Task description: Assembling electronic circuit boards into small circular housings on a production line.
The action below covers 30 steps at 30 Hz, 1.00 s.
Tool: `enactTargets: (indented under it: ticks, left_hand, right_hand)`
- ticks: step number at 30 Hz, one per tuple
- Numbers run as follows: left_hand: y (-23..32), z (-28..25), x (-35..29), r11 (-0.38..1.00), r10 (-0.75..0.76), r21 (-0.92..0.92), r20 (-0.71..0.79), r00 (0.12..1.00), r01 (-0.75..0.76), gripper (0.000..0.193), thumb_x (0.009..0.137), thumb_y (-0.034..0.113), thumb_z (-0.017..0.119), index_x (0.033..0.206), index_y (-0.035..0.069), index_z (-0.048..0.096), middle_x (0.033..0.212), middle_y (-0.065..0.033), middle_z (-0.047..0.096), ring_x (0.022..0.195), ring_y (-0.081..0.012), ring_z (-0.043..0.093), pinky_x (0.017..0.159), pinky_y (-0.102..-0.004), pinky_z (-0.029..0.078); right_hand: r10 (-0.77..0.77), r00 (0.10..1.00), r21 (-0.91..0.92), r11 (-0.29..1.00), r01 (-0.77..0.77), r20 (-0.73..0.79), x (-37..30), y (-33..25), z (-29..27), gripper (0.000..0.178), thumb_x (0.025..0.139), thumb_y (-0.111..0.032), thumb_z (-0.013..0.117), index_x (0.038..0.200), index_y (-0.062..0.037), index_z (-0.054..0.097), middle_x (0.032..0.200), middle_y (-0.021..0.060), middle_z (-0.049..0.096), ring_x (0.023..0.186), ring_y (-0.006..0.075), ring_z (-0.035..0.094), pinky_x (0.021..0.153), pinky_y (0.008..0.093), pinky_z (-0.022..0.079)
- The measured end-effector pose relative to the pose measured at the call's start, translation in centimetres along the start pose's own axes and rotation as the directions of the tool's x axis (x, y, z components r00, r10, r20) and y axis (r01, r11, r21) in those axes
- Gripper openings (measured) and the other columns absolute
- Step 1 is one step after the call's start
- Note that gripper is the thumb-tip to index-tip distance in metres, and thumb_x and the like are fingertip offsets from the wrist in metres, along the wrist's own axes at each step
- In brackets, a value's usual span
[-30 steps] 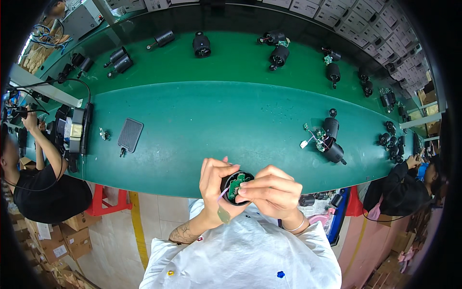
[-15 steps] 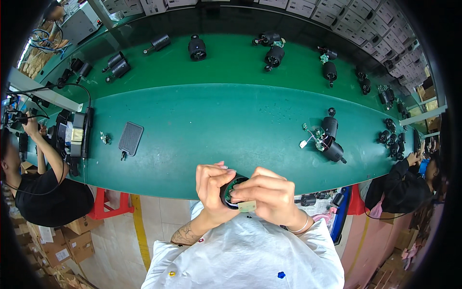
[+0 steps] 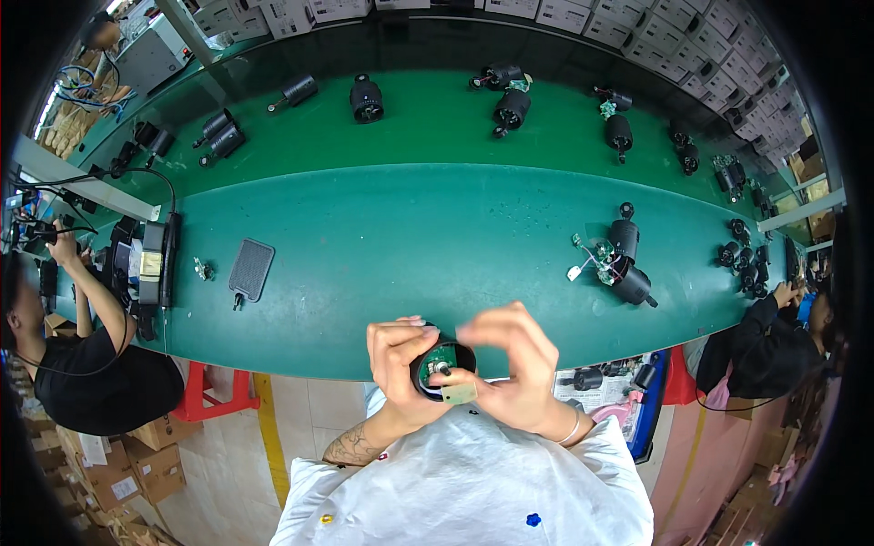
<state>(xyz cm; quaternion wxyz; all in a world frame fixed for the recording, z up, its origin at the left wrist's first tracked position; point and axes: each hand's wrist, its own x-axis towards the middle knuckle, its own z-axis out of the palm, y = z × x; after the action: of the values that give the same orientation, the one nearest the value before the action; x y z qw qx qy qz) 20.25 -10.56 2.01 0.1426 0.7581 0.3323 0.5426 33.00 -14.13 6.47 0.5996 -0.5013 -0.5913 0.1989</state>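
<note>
My left hand (image 3: 397,366) is wrapped round a black cylindrical housing (image 3: 465,355) at the table's front edge, its open end facing up. A round green circuit board (image 3: 439,360) with small parts sits inside. At the near rim a small pale green tab (image 3: 460,393) sticks out, and I cannot tell how it is attached. My right hand (image 3: 521,369) is on the housing's right side. Its thumb reaches over the opening near the tab, while the other fingers are raised and apart, with blurred tips.
On the green table (image 3: 410,237) lie a dark grey flat pad (image 3: 251,270), a small circuit board (image 3: 203,269) and two black housings (image 3: 630,280) with wired boards. More black housings (image 3: 367,98) stand along the back strip. A blue-edged tray (image 3: 650,414) is at my right. People work at both sides.
My right fingers have drawn up out of the housing's opening and spread from the thumb, uncovering the board inside. The left hand keeps its hold, and the view has shifted slightly.
</note>
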Motion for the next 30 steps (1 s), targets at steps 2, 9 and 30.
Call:
enactTargets:
  ticks: [2,9,30]
  left_hand:
    - [0.2,0.2,-0.1,1.000,-0.010,-0.012,-0.036,0.999,0.009,0.047,0.069,0.017,0.075,0.106,0.006,0.049,0.098,-0.0093,0.045,0.084,-0.0223,0.050,0.076,-0.0364,0.049]
    - [0.2,0.5,-0.6,0.995,-0.095,-0.040,-0.067,0.993,0.092,0.055,0.075,0.024,0.074,0.116,0.008,0.040,0.110,-0.0103,0.035,0.091,-0.0210,0.047,0.079,-0.0335,0.048]
    - [1.9,1.0,-0.3,0.737,-0.567,-0.192,0.346,0.747,0.648,0.087,0.059,0.010,0.082,0.132,-0.002,0.035,0.123,-0.0203,0.052,0.104,-0.0297,0.057,0.080,-0.0349,0.049]
  right_hand:
    - [0.031,0.998,0.065,0.997,-0.035,0.063,0.5,0.4,0.0,0.033,0.063,0.004,0.075,0.096,-0.0002,0.071,0.099,0.0114,0.069,0.077,0.0203,0.061,0.070,0.0289,0.051]
    - [0.183,0.936,0.300,0.914,-0.275,0.300,0.4,1.2,-0.1,0.047,0.060,0.002,0.080,0.106,0.0014,0.069,0.106,0.0161,0.069,0.100,0.0267,0.064,0.087,0.0327,0.052]
    - [-0.006,0.984,0.531,0.843,-0.091,0.177,-0.1,5.0,-1.3,0.039,0.061,0.004,0.079,0.098,0.0013,0.069,0.083,0.0133,0.070,0.086,0.0266,0.068,0.079,0.0349,0.054]
